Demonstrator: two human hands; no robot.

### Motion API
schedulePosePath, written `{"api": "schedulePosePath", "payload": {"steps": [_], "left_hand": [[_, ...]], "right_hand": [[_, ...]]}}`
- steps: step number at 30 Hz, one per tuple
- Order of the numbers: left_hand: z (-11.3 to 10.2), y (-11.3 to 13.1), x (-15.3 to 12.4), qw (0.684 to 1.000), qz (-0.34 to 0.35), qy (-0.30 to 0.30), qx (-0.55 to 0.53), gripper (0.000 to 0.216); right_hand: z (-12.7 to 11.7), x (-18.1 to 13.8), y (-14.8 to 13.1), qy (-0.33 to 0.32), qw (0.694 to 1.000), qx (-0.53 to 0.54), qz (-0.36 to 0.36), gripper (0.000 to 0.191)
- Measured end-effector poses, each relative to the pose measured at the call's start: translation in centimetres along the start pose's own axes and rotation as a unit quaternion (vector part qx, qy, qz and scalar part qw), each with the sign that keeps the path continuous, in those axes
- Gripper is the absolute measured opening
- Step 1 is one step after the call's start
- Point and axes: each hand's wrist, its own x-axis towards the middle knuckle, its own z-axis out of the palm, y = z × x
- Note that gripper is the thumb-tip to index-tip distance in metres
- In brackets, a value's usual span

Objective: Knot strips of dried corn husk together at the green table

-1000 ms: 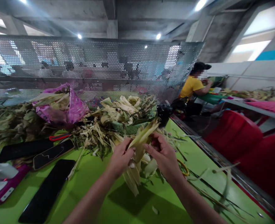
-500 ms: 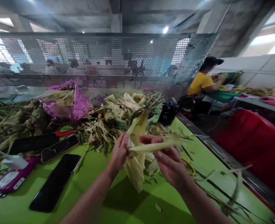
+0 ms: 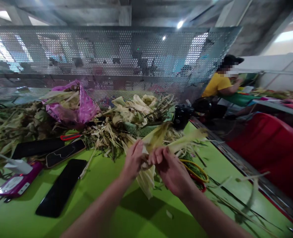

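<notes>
My left hand [image 3: 133, 160] and my right hand [image 3: 170, 170] meet over the green table [image 3: 106, 205], both closed on a bunch of pale corn husk [image 3: 156, 137]. The left hand grips the bunch from the left, with loose husk ends [image 3: 145, 180] hanging below it. The right hand pinches a long husk leaf [image 3: 188, 138] that sticks out up and to the right. The cob inside, if any, is hidden by the leaves and fingers.
A green basket [image 3: 141, 130] heaped with husks stands behind the hands, a pink bag [image 3: 79, 107] and leaf piles to its left. Three phones [image 3: 60, 186] and a pink device [image 3: 18, 181] lie left. Rubber bands [image 3: 198, 172] lie right. Another person in yellow [image 3: 217, 84] works far right.
My right hand pulled a husk leaf out to the right, then came back in against the left hand. The camera view drifted slightly.
</notes>
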Motion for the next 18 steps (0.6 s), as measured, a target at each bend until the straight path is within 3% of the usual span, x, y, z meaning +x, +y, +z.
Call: {"api": "schedulePosePath", "payload": {"steps": [5,10,18], "left_hand": [[0.9,0.0,-0.8,0.991,-0.078,0.004,-0.111,0.020],[2.0,0.4,-1.4,0.962,-0.139,-0.020,-0.234,0.025],[1.3,0.8,-1.5,0.945,-0.189,-0.089,-0.250,0.020]], "right_hand": [[0.4,0.2,-1.0,0.017,0.990,0.128,0.065,0.041],[0.6,-0.1,-2.0,0.000,0.975,0.199,0.096,0.043],[0.9,-0.6,-2.9,-0.045,0.966,0.226,0.119,0.050]]}}
